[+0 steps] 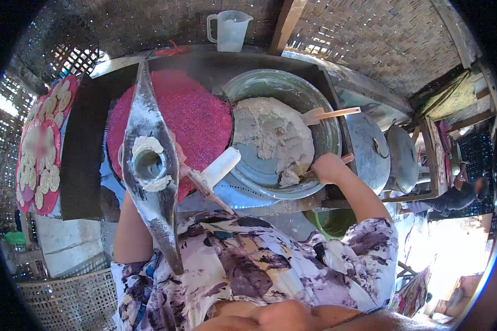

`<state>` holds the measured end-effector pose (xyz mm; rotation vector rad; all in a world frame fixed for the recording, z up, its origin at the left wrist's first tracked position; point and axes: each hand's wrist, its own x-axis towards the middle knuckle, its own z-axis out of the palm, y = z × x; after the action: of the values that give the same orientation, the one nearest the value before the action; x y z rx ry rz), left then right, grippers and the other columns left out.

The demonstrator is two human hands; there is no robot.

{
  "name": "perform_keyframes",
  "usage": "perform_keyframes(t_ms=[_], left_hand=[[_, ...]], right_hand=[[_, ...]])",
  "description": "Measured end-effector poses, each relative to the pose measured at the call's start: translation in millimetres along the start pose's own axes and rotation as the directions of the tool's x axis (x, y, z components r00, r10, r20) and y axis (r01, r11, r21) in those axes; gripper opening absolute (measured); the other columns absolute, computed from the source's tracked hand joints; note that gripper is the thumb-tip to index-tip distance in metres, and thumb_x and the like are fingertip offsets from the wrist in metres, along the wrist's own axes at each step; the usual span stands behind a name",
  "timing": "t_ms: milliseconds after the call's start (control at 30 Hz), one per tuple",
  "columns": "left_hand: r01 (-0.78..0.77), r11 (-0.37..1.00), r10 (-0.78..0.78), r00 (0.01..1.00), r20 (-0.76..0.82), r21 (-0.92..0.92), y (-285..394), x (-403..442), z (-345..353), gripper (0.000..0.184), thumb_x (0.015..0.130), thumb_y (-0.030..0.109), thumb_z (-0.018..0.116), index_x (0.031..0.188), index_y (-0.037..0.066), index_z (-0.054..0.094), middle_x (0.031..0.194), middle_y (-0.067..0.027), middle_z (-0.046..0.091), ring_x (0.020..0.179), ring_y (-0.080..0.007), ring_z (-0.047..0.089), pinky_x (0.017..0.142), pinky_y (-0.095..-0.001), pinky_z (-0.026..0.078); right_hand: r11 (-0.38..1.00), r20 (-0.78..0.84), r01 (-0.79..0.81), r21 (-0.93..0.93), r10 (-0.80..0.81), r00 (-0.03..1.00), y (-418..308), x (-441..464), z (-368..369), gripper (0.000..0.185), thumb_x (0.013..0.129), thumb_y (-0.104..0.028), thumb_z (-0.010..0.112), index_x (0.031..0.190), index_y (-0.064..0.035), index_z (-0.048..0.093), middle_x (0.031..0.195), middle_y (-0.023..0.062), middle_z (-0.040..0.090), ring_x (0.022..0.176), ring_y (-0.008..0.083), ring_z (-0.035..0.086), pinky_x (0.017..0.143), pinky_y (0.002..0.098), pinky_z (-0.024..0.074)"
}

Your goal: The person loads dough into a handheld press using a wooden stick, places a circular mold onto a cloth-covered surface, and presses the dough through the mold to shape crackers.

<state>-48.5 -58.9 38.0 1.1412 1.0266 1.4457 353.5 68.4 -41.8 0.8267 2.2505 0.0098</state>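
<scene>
My left hand (178, 153) is wrapped round the far side of a long, dough-smeared wooden press (149, 118), mostly hidden behind it. The press has a round hole in its middle with dough round the rim. Beside it is a white cylindrical plunger (222, 166) on a wooden crosspiece (210, 192), close to my left fingers. My right hand (332, 169) is closed round a tool's wooden handle (348, 158) at the near right rim of a large metal basin (328, 110). The tool's other end is down by the pale dough (270, 124), its shape unclear.
A wooden-handled spatula (331, 114) leans in the basin. Left of it lies a round pink mesh sheet (199, 110). Pink trays (52, 193) of pale dough pieces stand far left. A plastic jug (232, 33) is behind; lidded pots (370, 149) and another person (453, 198) are at right.
</scene>
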Motion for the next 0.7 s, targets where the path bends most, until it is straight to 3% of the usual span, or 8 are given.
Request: perform_keyframes(t_ms=[67,100,133,167,267,400,633,700], left_hand=[[-0.025,0.986,0.019,0.999,0.036,0.166,-12,4,-9,0.042,0.053,0.000,0.075,0.083,0.009,0.047,0.075,-0.0001,0.047,0.062,-0.0122,0.052,0.055,-0.0262,0.047],[-0.228,0.863,0.214,0.973,0.083,0.451,-24,6,-14,0.036,0.061,0.005,0.073,0.088,0.006,0.050,0.075,-0.0055,0.052,0.063,-0.0165,0.055,0.059,-0.0303,0.050],[0.111,0.991,-0.114,0.993,-0.032,-0.076,-33,11,-22,0.031,0.067,0.011,0.070,0.090,0.005,0.051,0.076,-0.0087,0.053,0.063,-0.0188,0.056,0.061,-0.0335,0.052],[0.380,0.717,-0.437,0.898,0.049,-0.584,-31,18,-23,0.028,0.072,0.018,0.067,0.092,0.004,0.053,0.076,-0.0118,0.055,0.063,-0.0212,0.058,0.064,-0.0367,0.053],[0.162,0.986,-0.155,0.979,0.130,-0.046,-45,35,-8,0.048,0.064,0.016,0.073,0.106,0.004,0.054,0.092,-0.0057,0.061,0.082,-0.0140,0.058,0.079,-0.0299,0.047],[-0.108,0.817,-0.064,0.959,0.275,0.567,-33,76,37,0.039,0.062,0.020,0.073,0.094,0.003,0.060,0.090,-0.0132,0.064,0.086,-0.0217,0.062,0.077,-0.0318,0.047],[-0.376,0.722,0.039,0.860,0.509,0.580,-40,106,79,0.032,0.070,0.027,0.064,0.093,0.006,0.062,0.093,-0.0172,0.062,0.086,-0.0313,0.060,0.076,-0.0375,0.046],[-0.442,0.670,0.062,0.834,0.548,0.597,-51,111,82,0.037,0.068,0.031,0.064,0.094,0.005,0.062,0.093,-0.0188,0.062,0.086,-0.0336,0.059,0.075,-0.0389,0.046]], right_hand=[[0.998,-0.001,-0.033,0.060,0.033,0.999,1,-2,-5,0.016,0.064,-0.019,0.060,0.072,-0.0069,0.068,0.074,0.0138,0.064,0.072,0.0300,0.062,0.066,0.0401,0.0490],[0.991,0.000,-0.072,0.111,0.072,0.997,0,-9,-16,0.017,0.065,-0.020,0.060,0.074,-0.0077,0.068,0.074,0.0135,0.064,0.073,0.0301,0.062,0.066,0.0403,0.0489],[0.981,0.003,-0.108,0.161,0.109,0.994,0,-16,-26,0.018,0.066,-0.022,0.060,0.076,-0.0086,0.068,0.074,0.0131,0.064,0.073,0.0303,0.062,0.067,0.0404,0.0488],[0.962,-0.025,-0.101,0.253,0.111,0.994,4,-23,-33,0.021,0.068,-0.025,0.060,0.078,-0.0091,0.068,0.074,0.0130,0.064,0.072,0.0308,0.062,0.066,0.0404,0.0485],[0.871,-0.105,-0.063,0.487,0.130,0.986,21,-49,-55,0.029,0.070,-0.034,0.062,0.085,-0.0095,0.068,0.074,0.0128,0.063,0.069,0.0307,0.060,0.064,0.0389,0.0473],[0.746,-0.274,0.071,0.662,0.153,0.949,37,-94,-101,0.038,0.068,-0.038,0.068,0.090,-0.0070,0.066,0.068,0.0120,0.060,0.062,0.0227,0.057,0.060,0.0324,0.0441],[0.608,-0.509,0.342,0.717,0.122,0.852,49,-141,-165,0.035,0.068,-0.033,0.072,0.095,-0.0103,0.067,0.067,0.0105,0.059,0.063,0.0121,0.054,0.060,0.0303,0.0413],[0.771,-0.518,0.217,0.599,0.167,0.839,36,-148,-189,0.033,0.067,-0.032,0.070,0.094,-0.0123,0.068,0.066,0.0088,0.059,0.062,0.0181,0.055,0.059,0.0324,0.0417]])
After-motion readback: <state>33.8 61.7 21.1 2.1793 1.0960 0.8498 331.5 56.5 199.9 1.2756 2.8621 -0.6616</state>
